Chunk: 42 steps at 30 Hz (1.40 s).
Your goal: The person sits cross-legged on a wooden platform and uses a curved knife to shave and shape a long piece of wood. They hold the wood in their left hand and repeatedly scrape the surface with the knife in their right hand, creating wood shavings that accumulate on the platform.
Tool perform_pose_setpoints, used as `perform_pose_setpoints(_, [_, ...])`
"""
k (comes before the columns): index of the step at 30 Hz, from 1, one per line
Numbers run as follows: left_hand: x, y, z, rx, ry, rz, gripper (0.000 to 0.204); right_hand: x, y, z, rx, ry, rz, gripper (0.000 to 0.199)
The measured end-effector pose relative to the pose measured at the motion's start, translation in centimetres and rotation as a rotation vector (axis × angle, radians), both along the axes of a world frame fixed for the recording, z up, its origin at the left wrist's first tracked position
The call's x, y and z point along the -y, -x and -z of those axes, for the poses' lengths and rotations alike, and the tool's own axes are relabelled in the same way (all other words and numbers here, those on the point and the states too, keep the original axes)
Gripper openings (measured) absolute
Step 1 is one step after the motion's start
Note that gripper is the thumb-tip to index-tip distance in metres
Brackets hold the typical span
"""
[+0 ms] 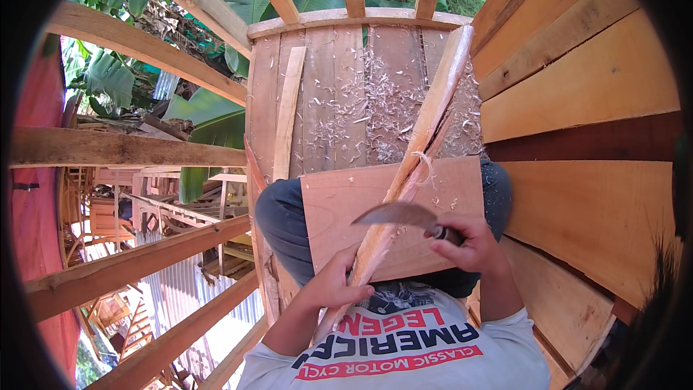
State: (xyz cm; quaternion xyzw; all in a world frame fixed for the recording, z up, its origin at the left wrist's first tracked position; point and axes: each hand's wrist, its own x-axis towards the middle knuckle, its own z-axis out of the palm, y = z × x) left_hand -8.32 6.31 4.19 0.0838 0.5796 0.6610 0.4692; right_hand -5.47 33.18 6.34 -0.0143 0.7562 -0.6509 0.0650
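Note:
A long, rough wooden pole (pixel 417 148) slants from my body up to the far right, with a pale, partly shaved face and a dark split along it. Low on this pole, my left hand (pixel 337 280) is closed around it. My right hand (pixel 465 244) grips the dark handle of a curved knife (pixel 397 213), whose blade lies across the pole, slightly blurred; I cannot tell if its edge touches the wood. A thin curl of shaving (pixel 426 166) hangs from the pole beyond the blade. Beneath the pole, a flat wooden board (pixel 339 202) rests over my legs.
Wood shavings (pixel 390 112) litter the plank floor (pixel 325 94). A narrow wooden strip (pixel 289 112) lies at the left. Upright slats (pixel 130 148) with gaps line the left side; wide boards (pixel 577 94) form the right wall. Banana leaves (pixel 209 119) hang outside.

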Motion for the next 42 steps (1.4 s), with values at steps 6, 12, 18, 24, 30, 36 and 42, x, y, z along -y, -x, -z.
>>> perform_pose_setpoints(6, [-0.5,0.3,-0.5,0.122,-0.094,-0.03,0.053,-0.7,0.4,0.8,0.022,-0.09,0.001,0.02])
perform_pose_setpoints(12, [-0.6,0.3,-0.7,0.201,-0.114,-0.056,0.05,0.6,1.6,0.1,0.133,-0.016,0.164,0.02])
perform_pose_setpoints(18, [0.3,0.0,0.7,0.048,-0.069,-0.077,0.046,1.3,1.6,-0.2,0.14,-0.004,0.153,0.022])
perform_pose_setpoints(24, [0.0,0.2,-0.2,0.089,-0.057,-0.061,0.046,-1.3,2.9,0.2,0.195,0.201,0.422,0.011])
perform_pose_setpoints(30, [0.8,-0.8,0.2,0.07,-0.165,-0.036,0.047,-1.2,1.3,-0.3,0.104,0.326,0.362,0.01])
perform_pose_setpoints(36, [0.5,0.4,0.1,0.267,-0.196,-0.127,0.049,0.2,0.8,0.6,0.256,0.304,0.355,0.008])
perform_pose_setpoints(42, [-0.5,1.9,-0.9,-0.129,0.047,-0.204,0.06,2.8,0.4,1.0,0.313,0.376,0.246,0.007])
